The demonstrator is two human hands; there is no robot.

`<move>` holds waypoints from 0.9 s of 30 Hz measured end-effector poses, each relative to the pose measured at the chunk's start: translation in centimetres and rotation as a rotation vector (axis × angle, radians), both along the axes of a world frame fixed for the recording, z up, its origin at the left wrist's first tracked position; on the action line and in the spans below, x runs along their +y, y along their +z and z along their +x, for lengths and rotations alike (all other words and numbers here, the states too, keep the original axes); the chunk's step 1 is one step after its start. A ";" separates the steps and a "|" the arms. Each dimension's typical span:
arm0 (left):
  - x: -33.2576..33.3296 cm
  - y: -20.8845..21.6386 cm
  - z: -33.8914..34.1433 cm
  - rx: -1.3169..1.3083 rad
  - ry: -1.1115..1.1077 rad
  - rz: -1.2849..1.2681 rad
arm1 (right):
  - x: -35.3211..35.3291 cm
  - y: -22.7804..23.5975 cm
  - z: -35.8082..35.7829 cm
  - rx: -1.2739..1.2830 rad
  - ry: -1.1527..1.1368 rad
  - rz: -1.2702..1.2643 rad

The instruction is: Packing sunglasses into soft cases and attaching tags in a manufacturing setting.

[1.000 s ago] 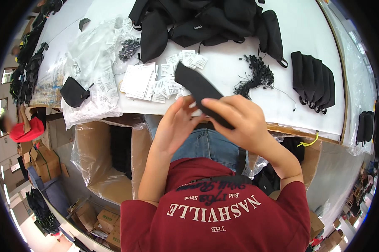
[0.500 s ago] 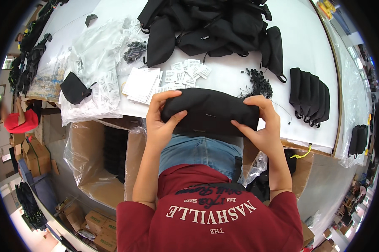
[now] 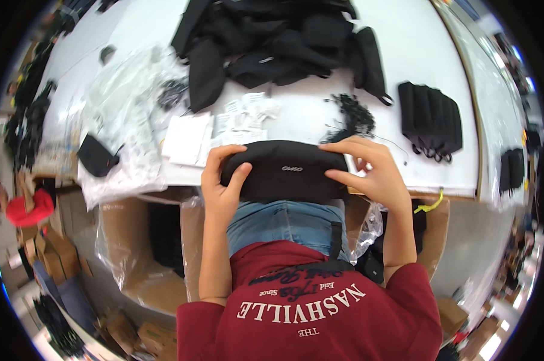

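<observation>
A long black fabric pouch [image 3: 278,180] with small pale lettering on its face is stretched level between my hands at the table's near edge. My left hand [image 3: 222,183] grips its left end, thumb on the face and fingers along the top. At the right end my right hand [image 3: 368,171] pinches it between thumb and fingers. Just behind the pouch lie white cards [image 3: 186,139] and a scatter of white printed labels [image 3: 245,117]. Beyond the right hand is a tangle of thin black strings [image 3: 351,117].
Black pouches form a big pile [image 3: 278,45] at the back. A row of pouches [image 3: 429,119] lies at the right. Clear plastic bags [image 3: 124,126] and a dark pouch [image 3: 96,156] occupy the left. Below the edge stands a plastic-lined carton [image 3: 142,253]. A person in red [image 3: 28,207] is far left.
The pouch has turned in my hands, so its lettering now shows plainly. My right hand has slid inward along its upper edge. The whole view has shifted slightly.
</observation>
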State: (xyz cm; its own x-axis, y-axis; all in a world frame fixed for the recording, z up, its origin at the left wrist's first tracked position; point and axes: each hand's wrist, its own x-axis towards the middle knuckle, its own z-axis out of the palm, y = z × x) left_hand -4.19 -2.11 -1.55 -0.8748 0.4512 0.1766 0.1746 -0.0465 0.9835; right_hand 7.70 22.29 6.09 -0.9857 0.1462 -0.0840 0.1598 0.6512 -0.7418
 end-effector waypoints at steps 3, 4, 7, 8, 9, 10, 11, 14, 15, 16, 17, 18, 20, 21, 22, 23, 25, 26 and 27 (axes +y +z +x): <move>1.4 -0.5 0.5 -0.011 -0.023 -0.064 | 1.3 -2.3 1.1 0.020 -0.080 -0.329; 1.5 -0.3 0.5 -0.005 -0.048 -0.119 | 2.2 -3.0 1.6 0.003 -0.106 -0.372; 0.8 -1.0 -0.3 0.080 0.010 -0.195 | 4.9 -3.0 3.9 0.060 -0.361 -0.330; -0.1 -1.4 -1.1 0.174 0.070 -0.325 | 6.1 -3.5 5.1 0.156 -0.494 -0.401; -0.7 -2.0 -2.1 0.222 0.127 -0.401 | 7.3 -3.1 6.2 0.220 -0.651 -0.319; -1.7 -2.9 -3.3 0.286 0.188 -0.468 | 9.3 -3.4 7.8 0.294 -0.768 -0.200; -2.8 -3.8 -4.6 0.350 0.257 -0.539 | 11.4 -3.8 9.3 0.419 -0.856 -0.166; -6.8 -5.3 -8.3 0.510 0.378 -0.796 | 17.4 -3.9 13.3 0.594 -1.189 0.031; -7.3 -5.4 -8.7 0.514 0.378 -0.787 | 19.6 -4.2 14.5 0.664 -1.233 0.155; -7.5 -5.2 -9.1 0.496 0.401 -0.860 | 21.5 -4.3 15.2 0.712 -1.265 0.201; -7.9 -5.2 -9.5 0.477 0.425 -0.931 | 23.1 -4.3 15.8 0.762 -1.295 0.247; -8.8 -6.1 -10.3 0.479 0.423 -0.955 | 24.9 -4.5 16.4 0.774 -1.296 0.249; -9.3 -6.8 -10.8 0.438 0.423 -0.976 | 27.7 -5.8 17.3 0.574 -1.391 0.585; -9.4 -7.0 -11.0 0.388 0.420 -1.006 | 28.3 -6.2 17.2 0.580 -1.395 0.587; -9.4 -7.3 -11.2 0.393 0.418 -0.999 | 28.8 -6.6 17.1 0.443 -1.368 0.750; -9.4 -7.5 -11.4 0.389 0.414 -1.029 | 29.2 -7.3 17.0 0.301 -1.331 0.907; -9.6 -8.2 -11.6 0.390 0.403 -1.050 | 29.5 -8.7 17.0 0.225 -1.250 0.846; -9.6 -8.5 -11.7 0.414 0.412 -1.081 | 29.4 -9.4 16.5 0.171 -1.278 0.803; -9.6 -8.9 -11.8 0.437 0.420 -1.111 | 29.4 -9.9 16.2 0.117 -1.305 0.759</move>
